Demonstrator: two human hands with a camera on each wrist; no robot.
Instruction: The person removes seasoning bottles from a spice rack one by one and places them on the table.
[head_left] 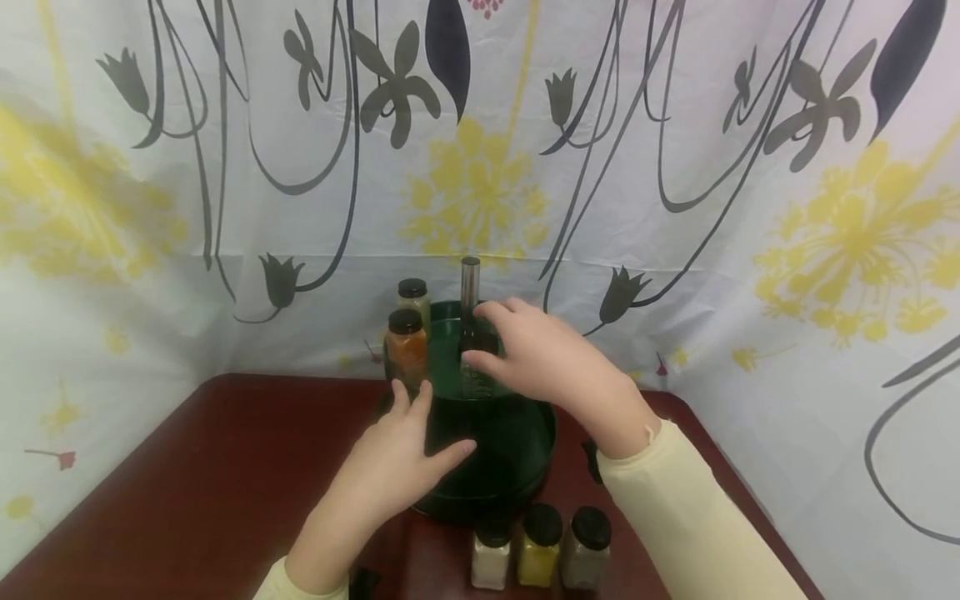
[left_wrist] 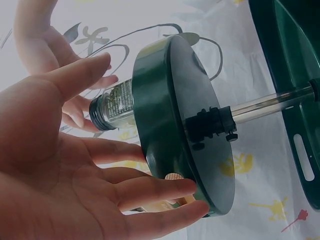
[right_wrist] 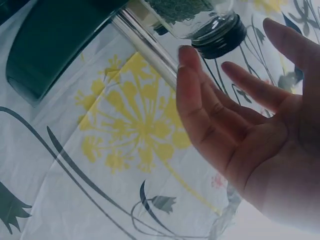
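A green two-tier rack has an upper round tray (head_left: pixel 445 367) on a metal post (head_left: pixel 470 287) above a wider lower tray (head_left: pixel 517 446). On the upper tray stands a black-lidded glass jar of green herbs (left_wrist: pixel 119 100). My right hand (head_left: pixel 543 354) is beside this jar, its fingers extended around the lid (right_wrist: pixel 220 37) without visibly gripping it. With fingers spread, my left hand (head_left: pixel 397 458) reaches to the upper tray's side; its fingertips appear to touch the green wall (left_wrist: pixel 157 100). A jar of orange spice (head_left: pixel 407 354) and a paler jar (head_left: pixel 415 300) stand at the tray's left.
Three black-lidded jars stand in front of the rack: one whitish (head_left: pixel 491 562), one yellow (head_left: pixel 538 558) and one greyish (head_left: pixel 587 558). A dark red table (head_left: pixel 247 467) holds everything. Behind hangs a white flowered curtain (head_left: pixel 480 225).
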